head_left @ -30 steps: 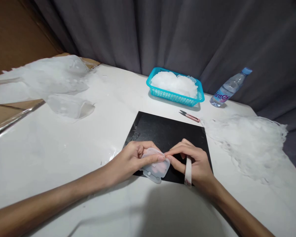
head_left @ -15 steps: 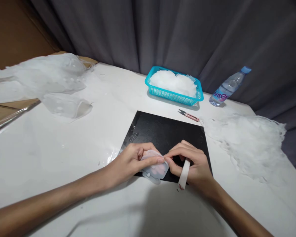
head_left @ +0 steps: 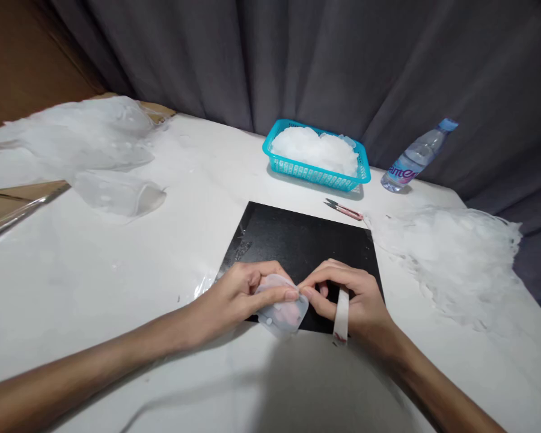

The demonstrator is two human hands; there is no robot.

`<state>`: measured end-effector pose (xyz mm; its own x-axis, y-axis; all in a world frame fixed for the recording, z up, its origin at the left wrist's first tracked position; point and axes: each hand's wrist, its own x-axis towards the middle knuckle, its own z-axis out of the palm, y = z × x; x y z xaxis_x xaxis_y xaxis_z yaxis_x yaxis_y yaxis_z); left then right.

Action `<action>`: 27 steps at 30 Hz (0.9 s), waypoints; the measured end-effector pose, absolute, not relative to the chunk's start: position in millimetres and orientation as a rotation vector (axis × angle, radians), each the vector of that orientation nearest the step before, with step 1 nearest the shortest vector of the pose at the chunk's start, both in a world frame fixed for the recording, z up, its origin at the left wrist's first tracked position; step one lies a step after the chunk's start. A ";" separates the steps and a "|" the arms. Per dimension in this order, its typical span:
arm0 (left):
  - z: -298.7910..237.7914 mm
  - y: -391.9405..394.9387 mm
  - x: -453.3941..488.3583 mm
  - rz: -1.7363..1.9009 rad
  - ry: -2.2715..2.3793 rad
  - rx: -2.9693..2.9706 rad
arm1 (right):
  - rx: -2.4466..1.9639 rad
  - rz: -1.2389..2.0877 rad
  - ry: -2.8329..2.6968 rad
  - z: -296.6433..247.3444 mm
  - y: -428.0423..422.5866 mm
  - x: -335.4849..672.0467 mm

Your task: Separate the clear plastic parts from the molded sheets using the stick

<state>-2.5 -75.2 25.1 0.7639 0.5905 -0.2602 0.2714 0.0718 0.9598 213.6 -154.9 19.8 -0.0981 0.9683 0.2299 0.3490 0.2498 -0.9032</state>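
Note:
My left hand (head_left: 246, 294) is closed around a small translucent plastic piece (head_left: 283, 313), held over the near edge of a black mat (head_left: 306, 246). My right hand (head_left: 349, 297) pinches the right edge of the same piece with thumb and forefinger. A narrow white strip (head_left: 341, 310) hangs down from between the right hand's fingers. Both hands meet at the fingertips.
A turquoise basket (head_left: 318, 174) heaped with white translucent pieces stands at the back. Small pink snips (head_left: 345, 209) lie behind the mat. A water bottle (head_left: 410, 162) lies at the back right. Heaps of clear plastic film lie at right (head_left: 451, 252) and at left (head_left: 90, 150).
The white strip swung left, then back to hang straight down. The hands stay together on the plastic piece, barely shifting.

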 end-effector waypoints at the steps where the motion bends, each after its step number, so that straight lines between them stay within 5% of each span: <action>1: 24.9 -75.1 -2.7 0.277 0.727 1.520 | -1.256 0.893 -1.610 20.4 -155.3 214.7; 27: 26.8 -76.2 -1.7 0.265 0.764 1.536 | -1.292 0.752 -1.598 21.4 -159.5 204.3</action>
